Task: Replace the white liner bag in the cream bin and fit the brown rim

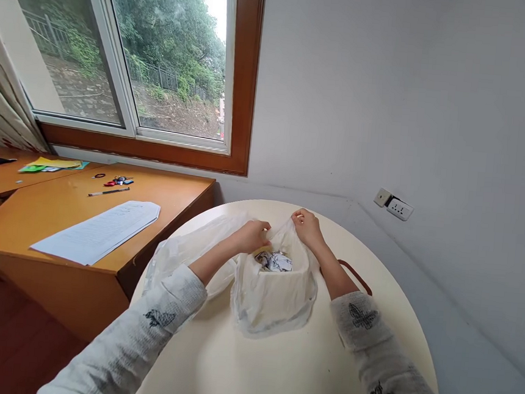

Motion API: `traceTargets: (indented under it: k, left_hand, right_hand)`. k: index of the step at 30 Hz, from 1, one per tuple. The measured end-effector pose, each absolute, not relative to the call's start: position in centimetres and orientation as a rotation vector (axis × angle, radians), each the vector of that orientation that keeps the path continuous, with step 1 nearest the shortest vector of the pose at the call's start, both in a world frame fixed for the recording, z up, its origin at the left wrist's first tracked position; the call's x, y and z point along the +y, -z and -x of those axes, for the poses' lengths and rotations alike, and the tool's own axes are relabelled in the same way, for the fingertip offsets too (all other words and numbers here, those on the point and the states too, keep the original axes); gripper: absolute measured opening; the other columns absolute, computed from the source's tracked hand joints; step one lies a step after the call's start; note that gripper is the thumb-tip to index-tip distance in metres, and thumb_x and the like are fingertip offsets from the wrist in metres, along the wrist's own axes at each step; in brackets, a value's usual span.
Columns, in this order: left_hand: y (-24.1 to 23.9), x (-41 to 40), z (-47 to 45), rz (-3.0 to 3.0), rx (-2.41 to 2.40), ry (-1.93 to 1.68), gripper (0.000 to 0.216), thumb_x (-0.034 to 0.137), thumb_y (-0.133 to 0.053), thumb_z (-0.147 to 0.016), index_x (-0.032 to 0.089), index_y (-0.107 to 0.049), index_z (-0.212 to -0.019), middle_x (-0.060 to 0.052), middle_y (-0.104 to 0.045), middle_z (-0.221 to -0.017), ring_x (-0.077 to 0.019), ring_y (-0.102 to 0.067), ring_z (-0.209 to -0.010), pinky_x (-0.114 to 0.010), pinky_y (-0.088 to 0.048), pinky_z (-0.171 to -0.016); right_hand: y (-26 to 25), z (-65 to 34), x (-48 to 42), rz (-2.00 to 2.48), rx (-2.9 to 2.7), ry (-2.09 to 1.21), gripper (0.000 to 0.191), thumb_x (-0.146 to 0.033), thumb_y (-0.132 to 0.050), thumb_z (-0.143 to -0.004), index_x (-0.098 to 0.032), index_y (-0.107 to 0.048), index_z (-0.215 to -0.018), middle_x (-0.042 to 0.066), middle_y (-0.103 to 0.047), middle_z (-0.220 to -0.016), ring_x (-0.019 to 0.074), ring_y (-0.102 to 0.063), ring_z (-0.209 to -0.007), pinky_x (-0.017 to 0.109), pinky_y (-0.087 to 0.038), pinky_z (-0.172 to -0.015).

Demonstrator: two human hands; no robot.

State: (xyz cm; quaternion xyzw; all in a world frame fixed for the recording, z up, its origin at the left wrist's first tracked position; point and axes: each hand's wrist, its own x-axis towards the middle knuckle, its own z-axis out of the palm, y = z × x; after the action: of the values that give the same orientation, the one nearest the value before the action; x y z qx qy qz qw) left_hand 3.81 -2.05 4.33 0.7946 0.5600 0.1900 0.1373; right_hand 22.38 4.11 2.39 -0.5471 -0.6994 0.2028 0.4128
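Observation:
A white plastic bag (272, 299) sits open on the round cream table (275, 370). Crumpled paper with dark print (275, 261) lies inside it. My left hand (252, 235) pinches the far rim of the bag on the left side. On the right side my right hand (306, 225) grips the same far rim, pulling it up. Both hands are closed on the plastic. A second white plastic bag (184, 248) lies flat to the left, partly under my left forearm.
A dark red strap or handle (354, 274) curves on the table by my right forearm. A wooden desk (58, 216) at left carries printed sheets (98, 230), a pen (109, 191), scissors (119, 180) and coloured papers. A wall socket (399, 208) sits at right.

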Motion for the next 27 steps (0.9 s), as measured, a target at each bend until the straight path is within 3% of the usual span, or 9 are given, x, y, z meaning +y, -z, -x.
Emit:
traceTargets:
  k: [3, 7, 14, 18, 21, 24, 27]
  left_hand:
    - [-4.6, -2.3, -3.8, -2.291, 1.666, -0.545, 0.02, 0.027, -0.047, -0.076, 0.015, -0.063, -0.08, -0.007, -0.066, -0.077, -0.0196, -0.058, -0.07, -0.027, -0.039, -0.061]
    - [-5.0, -2.8, -3.8, -2.258, 1.706, -0.526, 0.025, 0.029, -0.042, -0.078, 0.016, -0.058, -0.063, -0.005, -0.061, -0.063, -0.0171, -0.052, -0.059, -0.027, -0.033, -0.054]
    - [-5.2, -3.1, -3.7, -2.145, 1.704, -0.492, 0.041, 0.046, -0.042, -0.079, 0.018, -0.049, -0.05, -0.004, -0.056, -0.053, -0.017, -0.05, -0.052, -0.027, -0.031, -0.051]
    - [-4.6, -2.6, -3.5, -2.025, 1.707, -0.56, 0.048, 0.054, -0.04, -0.079, 0.019, -0.051, -0.049, -0.006, -0.058, -0.053, -0.0201, -0.056, -0.056, -0.028, -0.036, -0.054]
    - [-4.0, -2.7, -3.1, -1.901, 1.72, -0.686, 0.052, 0.057, -0.035, -0.08, 0.017, -0.059, -0.058, -0.01, -0.066, -0.067, -0.0251, -0.062, -0.068, -0.031, -0.042, -0.061]
    - [-2.9, -3.7, -2.9, -1.781, 1.702, -0.853, 0.065, 0.059, -0.019, -0.085, 0.013, -0.065, -0.087, -0.015, -0.068, -0.098, -0.0269, -0.063, -0.088, -0.034, -0.046, -0.073]
    - [-1.2, -5.4, -3.3, -1.655, 1.591, -1.109, 0.07, 0.055, -0.004, -0.088, 0.014, -0.051, -0.121, -0.011, -0.055, -0.126, -0.021, -0.053, -0.113, -0.032, -0.042, -0.089]
  right_hand:
    - [-1.3, -22.9, 4.6, 1.444, -1.732, -0.58, 0.014, -0.03, -0.051, -0.073, -0.02, -0.06, -0.073, 0.002, -0.062, -0.063, 0.015, -0.055, -0.059, 0.025, -0.038, -0.059]
    - [0.4, -23.7, 4.4, 1.487, -1.718, -0.712, 0.017, -0.034, -0.055, -0.068, -0.019, -0.062, -0.07, 0.004, -0.066, -0.07, 0.016, -0.059, -0.065, 0.024, -0.041, -0.06]
    - [1.7, -24.4, 3.8, 1.469, -1.712, -0.885, 0.008, -0.02, -0.061, -0.058, -0.018, -0.065, -0.064, 0.0, -0.064, -0.057, 0.0142, -0.057, -0.056, 0.023, -0.042, -0.055]
    - [1.5, -24.6, 3.4, 1.376, -1.59, -0.829, 0.02, -0.026, -0.058, -0.064, -0.019, -0.067, -0.081, 0.003, -0.069, -0.079, 0.0168, -0.061, -0.072, 0.028, -0.046, -0.068]
    - [1.0, -25.0, 1.8, 1.263, -1.46, -0.762, 0.033, -0.036, -0.047, -0.077, -0.018, -0.062, -0.1, 0.008, -0.064, -0.107, 0.0182, -0.06, -0.095, 0.032, -0.045, -0.084]
    - [0.7, -25.4, -1.0, 1.102, -1.341, -0.841, 0.041, -0.043, -0.039, -0.085, -0.018, -0.057, -0.111, 0.01, -0.059, -0.118, 0.0183, -0.057, -0.106, 0.034, -0.043, -0.091]
    - [0.8, -25.4, -4.2, 0.902, -1.129, -1.114, 0.045, -0.049, -0.044, -0.084, -0.021, -0.056, -0.117, 0.007, -0.055, -0.125, 0.0194, -0.049, -0.117, 0.036, -0.036, -0.101]
